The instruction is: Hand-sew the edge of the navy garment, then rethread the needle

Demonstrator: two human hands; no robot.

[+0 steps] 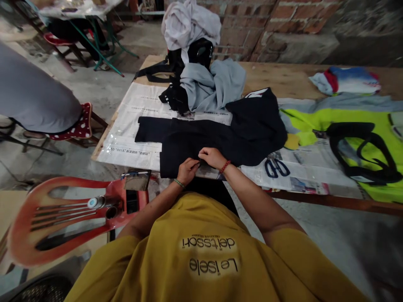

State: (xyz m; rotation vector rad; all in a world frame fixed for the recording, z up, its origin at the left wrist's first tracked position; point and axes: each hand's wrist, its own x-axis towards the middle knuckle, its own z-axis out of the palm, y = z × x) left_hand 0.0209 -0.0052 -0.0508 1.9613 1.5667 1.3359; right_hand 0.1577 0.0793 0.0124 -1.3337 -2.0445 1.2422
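A dark navy garment (201,136) lies spread across the newspaper-covered table in front of me. At its near edge, my left hand (188,170) pinches the cloth with fingers pressed together. My right hand (212,158), a red bead bracelet at its wrist, pinches the same edge just to the right. The fingertips of both hands nearly meet; anything small between them is too fine to make out. Dark-handled scissors (277,167) rest on the newspaper to the right of my right forearm.
Grey cloth (217,84) and a white cloth bundle (190,25) are heaped at the back. To the right lie a neon yellow garment (302,119) and a black strap (362,167). A red plastic chair (63,184) holding a bottle stands left; a person sits on a stool beyond.
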